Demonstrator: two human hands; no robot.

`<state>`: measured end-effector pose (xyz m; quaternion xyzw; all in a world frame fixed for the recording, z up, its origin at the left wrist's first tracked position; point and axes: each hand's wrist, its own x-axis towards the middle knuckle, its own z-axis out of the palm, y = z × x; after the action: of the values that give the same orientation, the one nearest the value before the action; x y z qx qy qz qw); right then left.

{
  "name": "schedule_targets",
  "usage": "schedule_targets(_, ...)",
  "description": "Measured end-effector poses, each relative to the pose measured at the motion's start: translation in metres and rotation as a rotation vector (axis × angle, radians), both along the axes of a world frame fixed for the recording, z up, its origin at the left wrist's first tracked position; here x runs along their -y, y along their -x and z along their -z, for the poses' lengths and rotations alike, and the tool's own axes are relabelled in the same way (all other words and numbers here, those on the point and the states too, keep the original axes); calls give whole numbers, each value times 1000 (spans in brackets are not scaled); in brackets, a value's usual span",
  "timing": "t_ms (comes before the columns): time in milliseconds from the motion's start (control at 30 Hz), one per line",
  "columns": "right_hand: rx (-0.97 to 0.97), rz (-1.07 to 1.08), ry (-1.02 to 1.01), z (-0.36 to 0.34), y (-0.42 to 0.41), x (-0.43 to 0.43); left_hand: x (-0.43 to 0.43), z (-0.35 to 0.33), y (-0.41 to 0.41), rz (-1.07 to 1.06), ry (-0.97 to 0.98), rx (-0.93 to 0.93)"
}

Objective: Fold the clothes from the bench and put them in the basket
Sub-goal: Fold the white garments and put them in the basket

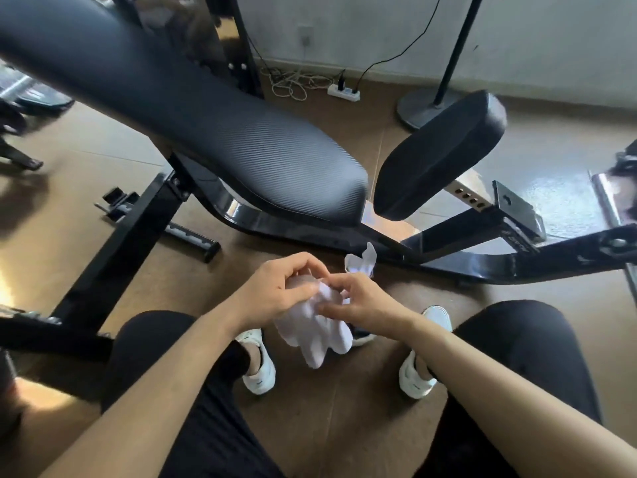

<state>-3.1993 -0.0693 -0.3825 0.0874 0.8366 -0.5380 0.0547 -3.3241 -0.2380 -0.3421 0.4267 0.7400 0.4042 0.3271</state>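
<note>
Both my hands hold a pair of white socks in front of my knees, low in the view. My left hand grips their upper end with curled fingers. My right hand pinches the same bunch from the right, and one sock end sticks up behind its fingers. The rest of the fabric hangs down between my shoes. The black padded bench stretches from the upper left toward the middle, with nothing lying on its seat. No basket is in view.
The bench's black steel frame crosses the brown floor right behind my hands. A separate black pad stands to the right. A power strip with cables and a round lamp stand base sit by the far wall.
</note>
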Motion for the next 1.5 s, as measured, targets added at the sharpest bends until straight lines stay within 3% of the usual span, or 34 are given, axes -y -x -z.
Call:
schedule_targets(233,144,-68,-272,2,-49,-20,22,23,-15,-61,150,-355)
schedule_targets(367,284,-104,-166,21,-80,-29,25,40,-33,-144,63,-181)
schedule_targets(500,402,-141,-31,36,-103,-32,29,61,-50,-181,114,10)
schedule_targets(833,487,12,355,39,-102,-44,22,54,-53,-219,36,169)
schedule_targets(1033,392,-69,521,34,-87,-28,21,50,-60,-189,-8,223)
schedule_targets(1233,126,145,150,37,-72,-7,20,49,-58,-210,-17,255)
schedule_targets(1333,16,195,92,35,-61,7,18,46,-61,-216,-44,273)
schedule_targets(1500,-2,192,32,38,-49,18,21,44,-59,-270,-130,330)
